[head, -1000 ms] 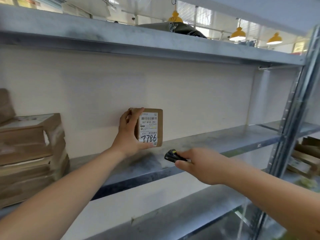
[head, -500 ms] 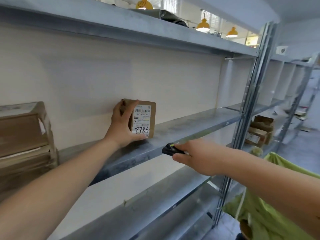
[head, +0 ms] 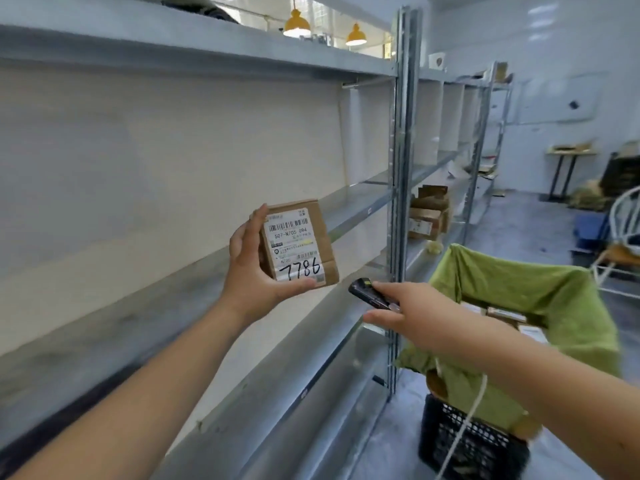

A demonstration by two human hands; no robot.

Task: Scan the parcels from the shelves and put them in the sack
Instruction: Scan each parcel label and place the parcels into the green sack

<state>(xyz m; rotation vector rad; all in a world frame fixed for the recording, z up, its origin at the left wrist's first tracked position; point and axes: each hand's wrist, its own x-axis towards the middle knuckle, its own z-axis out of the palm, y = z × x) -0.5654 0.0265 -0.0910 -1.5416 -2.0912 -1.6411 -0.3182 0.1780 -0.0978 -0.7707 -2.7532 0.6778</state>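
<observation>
My left hand [head: 252, 271] grips a small brown cardboard parcel [head: 299, 242] with a white label marked 7786, held in the air in front of the grey metal shelf [head: 356, 202], label facing me. My right hand [head: 412, 315] holds a small black scanner [head: 369, 292], its tip just right of and below the parcel. The green sack [head: 540, 296] hangs open at the lower right over a black crate [head: 467, 441], with several parcels inside it.
A steel upright post [head: 398, 188] stands between the shelf and the sack. More brown boxes [head: 427, 213] sit on the farther shelf bay. A white chair [head: 620, 230] and a blue crate [head: 590, 230] stand at the far right.
My left hand has lifted the parcel off the shelf and toward me. The view has swung right, bringing the green sack into sight. The scanner stays pointed near the parcel.
</observation>
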